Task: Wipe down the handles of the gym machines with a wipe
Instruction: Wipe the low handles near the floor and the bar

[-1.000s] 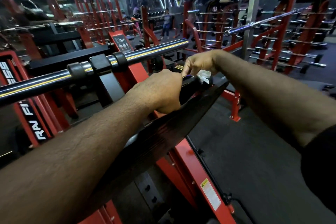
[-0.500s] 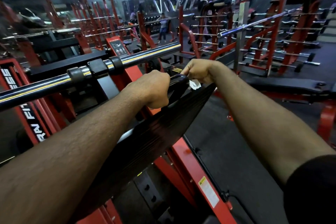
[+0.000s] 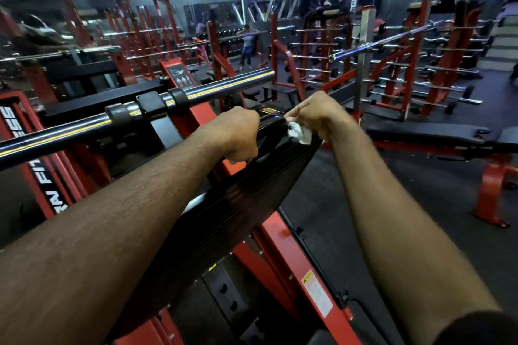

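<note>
Head view, left hand (image 3: pixel 238 134): fingers curled round the black handle (image 3: pixel 270 123), gripping it at its left part.
Head view, right hand (image 3: pixel 316 112): closed on the white wipe (image 3: pixel 300 131), which it presses to the handle's right end.
Handle: tops the black ribbed pad (image 3: pixel 224 218), centre of scene.
Barbell (image 3: pixel 84 129): runs left, beyond the hands.
Bench (image 3: pixel 437 134): far right.

Barbell (image 3: pixel 134 115) behind handle (image 3: pixel 273 123)
</note>
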A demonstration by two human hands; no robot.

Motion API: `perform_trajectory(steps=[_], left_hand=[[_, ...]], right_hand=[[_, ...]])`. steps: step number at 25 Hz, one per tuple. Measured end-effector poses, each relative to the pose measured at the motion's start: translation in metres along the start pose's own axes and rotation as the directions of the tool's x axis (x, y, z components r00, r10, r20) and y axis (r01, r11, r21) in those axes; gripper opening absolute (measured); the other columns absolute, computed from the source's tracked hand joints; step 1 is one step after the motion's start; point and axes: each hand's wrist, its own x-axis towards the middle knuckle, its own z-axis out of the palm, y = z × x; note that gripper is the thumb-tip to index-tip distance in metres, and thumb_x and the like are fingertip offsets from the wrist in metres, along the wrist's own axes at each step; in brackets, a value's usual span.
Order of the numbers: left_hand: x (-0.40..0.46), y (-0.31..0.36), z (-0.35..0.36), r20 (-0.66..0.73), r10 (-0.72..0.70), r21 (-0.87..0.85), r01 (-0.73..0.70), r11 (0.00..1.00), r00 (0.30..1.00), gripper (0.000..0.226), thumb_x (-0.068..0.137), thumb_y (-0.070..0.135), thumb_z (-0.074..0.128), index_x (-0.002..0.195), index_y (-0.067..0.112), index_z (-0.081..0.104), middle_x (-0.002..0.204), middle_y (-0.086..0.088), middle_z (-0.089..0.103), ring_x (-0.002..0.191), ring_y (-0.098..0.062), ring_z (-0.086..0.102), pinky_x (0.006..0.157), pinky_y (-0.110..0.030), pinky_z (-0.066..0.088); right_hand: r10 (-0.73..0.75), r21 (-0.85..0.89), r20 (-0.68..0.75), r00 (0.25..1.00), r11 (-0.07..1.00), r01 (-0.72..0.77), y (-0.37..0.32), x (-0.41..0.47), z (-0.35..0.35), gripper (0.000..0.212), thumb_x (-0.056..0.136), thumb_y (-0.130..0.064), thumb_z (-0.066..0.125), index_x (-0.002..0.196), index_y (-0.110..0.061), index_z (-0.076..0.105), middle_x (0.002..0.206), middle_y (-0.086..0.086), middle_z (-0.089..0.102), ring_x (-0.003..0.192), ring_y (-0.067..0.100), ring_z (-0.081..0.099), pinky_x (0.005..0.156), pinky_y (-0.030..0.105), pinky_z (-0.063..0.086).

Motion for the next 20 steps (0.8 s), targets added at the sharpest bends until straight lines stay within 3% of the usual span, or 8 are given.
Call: perform_trajectory(steps=[3, 6, 8, 9, 11, 13, 16, 20], left_hand=[[-0.003, 0.001, -0.003, 0.014, 0.009, -0.018, -0.009, 1.000, 1.000, 0.015, 0.079, 0.009, 0.065, 0.093, 0.010, 0.062, 0.067, -0.003, 0.069, 0.057, -0.013, 0.066, 0.047, -0.025, 0.047], [-0.004, 0.002, -0.005, -0.005, 0.021, -0.141, -0.022, 0.990, 1.000, 0.027, 0.090, 0.030, 0.064, 0.106, 0.009, 0.063, 0.089, -0.004, 0.065, 0.076, -0.017, 0.063, 0.063, -0.028, 0.048], [-0.001, 0.001, -0.005, -0.017, 0.060, -0.265, -0.062, 0.962, 0.998, 0.037, 0.101, 0.038, 0.047, 0.116, 0.008, 0.063, 0.112, -0.010, 0.064, 0.101, -0.026, 0.061, 0.077, -0.030, 0.044], [0.000, 0.000, -0.005, -0.020, 0.082, -0.314, -0.084, 0.946, 0.996, 0.041, 0.104, 0.038, 0.039, 0.123, 0.008, 0.061, 0.126, -0.012, 0.061, 0.116, -0.029, 0.056, 0.089, -0.030, 0.042], [0.004, -0.004, -0.005, -0.025, 0.118, -0.344, -0.120, 0.931, 0.993, 0.043, 0.106, 0.034, 0.034, 0.138, 0.012, 0.054, 0.146, -0.009, 0.051, 0.135, -0.026, 0.045, 0.109, -0.033, 0.034], [0.007, -0.008, -0.004, -0.034, 0.135, -0.347, -0.139, 0.928, 0.990, 0.044, 0.106, 0.032, 0.037, 0.146, 0.015, 0.046, 0.154, -0.004, 0.042, 0.142, -0.023, 0.037, 0.117, -0.033, 0.027], [0.009, -0.011, -0.004, -0.058, 0.162, -0.366, -0.172, 0.915, 0.985, 0.046, 0.106, 0.032, 0.039, 0.149, 0.018, 0.042, 0.156, 0.000, 0.039, 0.144, -0.020, 0.035, 0.118, -0.030, 0.024], [0.011, -0.014, -0.002, -0.109, 0.211, -0.331, -0.235, 0.914, 0.972, 0.042, 0.106, 0.028, 0.039, 0.143, 0.011, 0.050, 0.150, -0.005, 0.048, 0.139, -0.025, 0.043, 0.113, -0.030, 0.032]], right_hand=[[0.099, 0.263, -0.268, 0.958, 0.965, -0.026, 0.015, -0.024, 0.040, 0.016, 0.069, -0.004, 0.061, 0.065, -0.009, 0.075, 0.069, 0.013, 0.073, 0.064, 0.022, 0.070, 0.065, 0.033, 0.060], [0.199, 0.169, -0.434, 0.879, 0.976, -0.138, 0.010, -0.038, 0.058, 0.025, 0.074, -0.013, 0.058, 0.092, -0.004, 0.072, 0.093, 0.016, 0.072, 0.096, 0.031, 0.068, 0.074, 0.026, 0.052], [0.288, 0.277, -0.478, 0.830, 0.946, -0.168, -0.001, -0.054, 0.066, 0.023, 0.081, -0.008, 0.065, 0.102, -0.001, 0.066, 0.105, 0.019, 0.070, 0.099, 0.033, 0.066, 0.081, 0.031, 0.053], [0.352, 0.479, -0.459, 0.816, 0.871, -0.107, -0.005, -0.063, 0.072, 0.017, 0.080, -0.003, 0.066, 0.097, 0.000, 0.066, 0.098, 0.020, 0.071, 0.087, 0.032, 0.069, 0.076, 0.035, 0.058], [0.472, 0.916, -0.223, 0.853, 0.401, 0.018, -0.014, -0.080, 0.086, 0.013, 0.080, 0.014, 0.058, 0.078, 0.001, 0.061, 0.073, 0.017, 0.066, 0.061, 0.023, 0.065, 0.062, 0.035, 0.059], [0.547, 1.000, -0.004, 0.837, -0.007, 0.009, -0.015, -0.078, 0.094, 0.022, 0.082, 0.019, 0.051, 0.075, -0.001, 0.055, 0.069, 0.010, 0.057, 0.058, 0.018, 0.057, 0.053, 0.026, 0.054], [0.601, 0.988, 0.130, 0.789, -0.147, -0.051, -0.021, -0.065, 0.092, 0.020, 0.087, 0.010, 0.046, 0.074, -0.006, 0.049, 0.069, 0.004, 0.048, 0.042, 0.015, 0.052, 0.027, 0.014, 0.034], [0.405, 0.982, 0.144, 0.903, -0.174, -0.078, -0.033, -0.104, 0.119, 0.036, 0.094, 0.009, 0.039, 0.067, -0.012, 0.048, 0.036, -0.002, 0.047, 0.023, 0.008, 0.043, 0.029, 0.014, 0.036]])
